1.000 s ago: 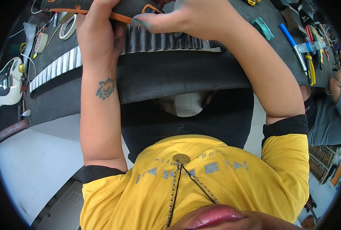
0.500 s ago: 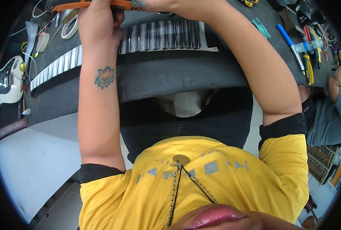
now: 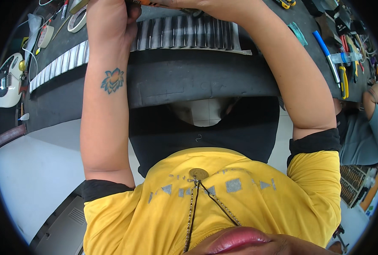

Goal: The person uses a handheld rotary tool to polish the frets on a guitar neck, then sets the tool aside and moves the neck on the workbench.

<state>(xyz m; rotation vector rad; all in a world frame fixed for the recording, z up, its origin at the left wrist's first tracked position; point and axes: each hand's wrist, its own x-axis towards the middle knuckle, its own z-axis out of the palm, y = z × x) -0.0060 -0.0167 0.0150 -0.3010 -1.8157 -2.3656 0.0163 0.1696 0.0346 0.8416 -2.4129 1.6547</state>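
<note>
At the upper edge of the view, the left hand has its fingers curled in against the near side of a black-and-orange handheld tool, gripping it; their full closure is cropped. The right hand meets the tool's other end, but its fingertips are cut off by the border, so how far they are open cannot be told. The tool therefore lies between the two sets of fingers, only a sliver of it showing.

Just nearer the body than the fingers, a ridged silvery strip lies on the dark counter and runs out past the left wrist. Left of the left fingers is a roll of masking tape, with a smaller tape roll beyond it and a white electric guitar well apart. To the right of the right fingers, past the forearm, lie a crumpled teal scrap, a blue-and-silver marker and a yellow-and-black handled tool.
</note>
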